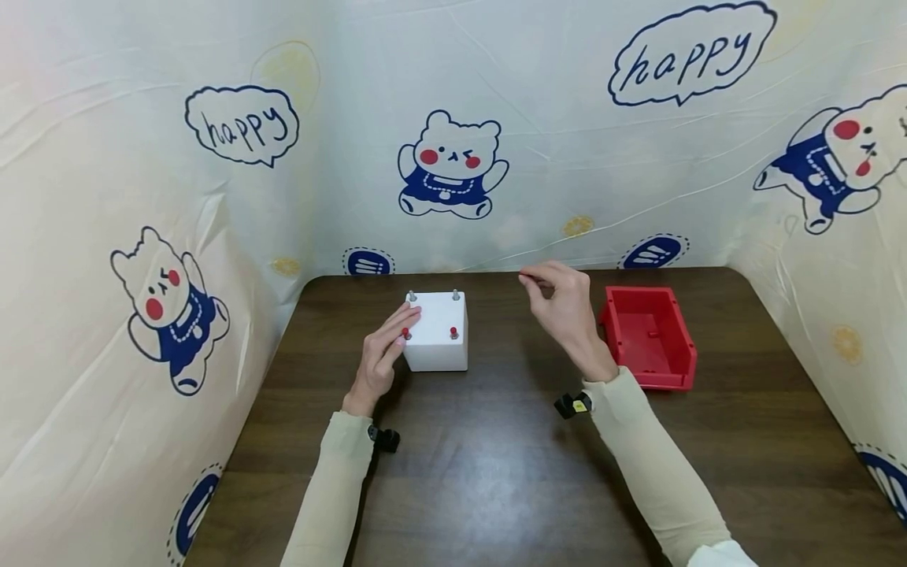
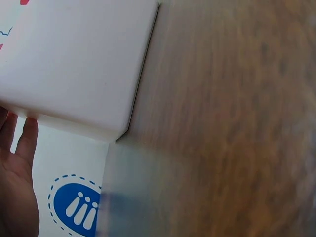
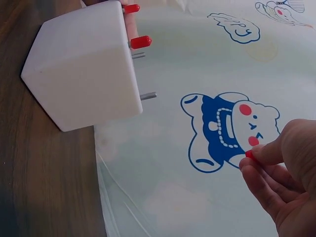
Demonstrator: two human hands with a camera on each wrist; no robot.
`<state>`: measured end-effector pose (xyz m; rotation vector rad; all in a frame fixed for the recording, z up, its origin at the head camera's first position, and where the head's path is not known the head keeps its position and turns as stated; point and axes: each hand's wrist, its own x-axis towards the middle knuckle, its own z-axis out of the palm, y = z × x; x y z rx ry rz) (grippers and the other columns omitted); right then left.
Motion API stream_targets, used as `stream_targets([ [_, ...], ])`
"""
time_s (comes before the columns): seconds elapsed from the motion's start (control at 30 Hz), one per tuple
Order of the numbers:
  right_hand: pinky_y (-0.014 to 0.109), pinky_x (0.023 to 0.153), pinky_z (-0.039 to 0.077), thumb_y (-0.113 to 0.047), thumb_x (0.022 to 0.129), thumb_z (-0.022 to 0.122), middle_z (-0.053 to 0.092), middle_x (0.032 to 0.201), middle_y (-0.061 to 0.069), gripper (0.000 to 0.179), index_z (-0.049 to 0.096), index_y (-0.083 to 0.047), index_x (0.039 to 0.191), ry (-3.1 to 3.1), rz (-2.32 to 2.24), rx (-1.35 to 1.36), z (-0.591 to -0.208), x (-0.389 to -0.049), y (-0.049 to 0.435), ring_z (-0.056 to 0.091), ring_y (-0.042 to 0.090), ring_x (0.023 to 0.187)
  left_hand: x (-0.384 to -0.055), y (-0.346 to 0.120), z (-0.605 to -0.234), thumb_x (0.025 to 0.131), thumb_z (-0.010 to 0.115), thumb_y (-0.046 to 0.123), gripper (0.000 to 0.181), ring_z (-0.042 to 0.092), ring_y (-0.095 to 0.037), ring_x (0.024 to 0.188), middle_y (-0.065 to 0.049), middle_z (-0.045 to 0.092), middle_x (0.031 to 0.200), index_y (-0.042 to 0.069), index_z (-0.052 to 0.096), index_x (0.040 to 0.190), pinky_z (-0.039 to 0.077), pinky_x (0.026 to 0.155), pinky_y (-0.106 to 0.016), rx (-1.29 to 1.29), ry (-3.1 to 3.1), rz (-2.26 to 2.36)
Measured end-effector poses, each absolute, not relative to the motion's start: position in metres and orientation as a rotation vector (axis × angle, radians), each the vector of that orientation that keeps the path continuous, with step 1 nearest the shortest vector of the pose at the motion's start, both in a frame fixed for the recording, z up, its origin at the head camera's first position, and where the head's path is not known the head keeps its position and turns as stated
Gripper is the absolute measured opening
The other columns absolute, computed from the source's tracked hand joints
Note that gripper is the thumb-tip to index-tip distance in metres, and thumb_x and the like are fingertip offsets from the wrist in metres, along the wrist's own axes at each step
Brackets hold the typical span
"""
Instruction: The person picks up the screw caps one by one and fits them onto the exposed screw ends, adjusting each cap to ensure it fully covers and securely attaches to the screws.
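A white box (image 1: 435, 357) stands on the table with two small red caps on its near pins, one of them the red cap (image 1: 453, 333) at the right. Two bare metal pins, including the metal pin (image 3: 148, 95), stick out along its far side. My left hand (image 1: 380, 356) rests against the box's left side, its fingers fairly straight and reaching over the top edge. Held up to the right of the box, my right hand (image 1: 564, 311) pinches a small red cap (image 3: 249, 154) between thumb and forefinger. Most of that cap is hidden by the fingertips.
An open red bin (image 1: 650, 376) sits at the right, beside my right wrist. Both stand on a dark wooden table (image 1: 489, 472). A pale printed cloth (image 1: 553, 173) with bears hangs behind the table and along both sides.
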<state>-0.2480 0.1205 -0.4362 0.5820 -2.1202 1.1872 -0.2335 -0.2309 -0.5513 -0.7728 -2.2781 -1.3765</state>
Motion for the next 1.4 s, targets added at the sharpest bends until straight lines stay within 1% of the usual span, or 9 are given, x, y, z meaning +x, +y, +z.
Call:
stream_targets([
  [0.27,0.044,0.081,0.067,-0.002,0.093,0.080,0.081,0.098,0.012,0.013,0.085,-0.004,0.106,-2.118,1.182,0.587,-0.434,-0.252,0.114,0.078,0.024,0.083,-0.233,-0.231,-0.549,0.107,0.043,0.020,0.047,0.042,-0.025,0.157,-0.004,0.061,0.156,0.013,0.065,0.148,0.028,0.132,-0.037,-0.753,-2.302,-1.361],
  [0.47,0.047,0.080,0.067,-0.003,0.094,0.079,0.081,0.100,0.015,0.013,0.084,-0.002,0.106,-2.110,1.199,0.595,-0.434,-0.256,0.107,0.079,0.027,0.083,-0.233,-0.231,-0.549,0.106,0.044,0.018,0.047,0.044,-0.028,0.156,-0.007,0.062,0.154,0.011,0.066,0.146,0.029,0.131,-0.036,-0.754,-2.293,-1.352],
  [0.57,0.047,0.079,0.067,-0.002,0.094,0.080,0.081,0.100,0.015,0.013,0.084,-0.002,0.106,-2.109,1.203,0.593,-0.435,-0.257,0.106,0.079,0.028,0.083,-0.233,-0.231,-0.550,0.107,0.043,0.019,0.047,0.042,-0.025,0.157,-0.004,0.061,0.155,0.012,0.066,0.147,0.028,0.132,-0.036,-0.754,-2.304,-1.358],
  [0.7,0.045,0.080,0.067,-0.003,0.094,0.080,0.082,0.101,0.015,0.013,0.085,-0.002,0.106,-2.111,1.204,0.601,-0.436,-0.259,0.105,0.079,0.027,0.083,-0.233,-0.231,-0.550,0.107,0.042,0.018,0.047,0.042,-0.025,0.157,-0.004,0.061,0.156,0.013,0.065,0.148,0.028,0.132,-0.037,-0.755,-2.307,-1.357],
  [1.03,0.044,0.076,0.066,-0.004,0.095,0.079,0.082,0.101,0.013,0.012,0.085,-0.004,0.106,-2.129,1.214,0.580,-0.436,-0.259,0.100,0.078,0.025,0.084,-0.233,-0.229,-0.549,0.106,0.043,0.016,0.047,0.043,-0.028,0.157,-0.008,0.061,0.155,0.011,0.066,0.147,0.029,0.132,-0.040,-0.756,-2.310,-1.365],
  [1.4,0.043,0.076,0.066,-0.004,0.096,0.079,0.081,0.101,0.014,0.012,0.085,-0.003,0.106,-2.146,1.236,0.578,-0.437,-0.261,0.093,0.078,0.026,0.084,-0.232,-0.230,-0.549,0.106,0.043,0.014,0.047,0.044,-0.029,0.156,-0.008,0.062,0.155,0.010,0.066,0.147,0.029,0.132,-0.038,-0.755,-2.288,-1.361],
])
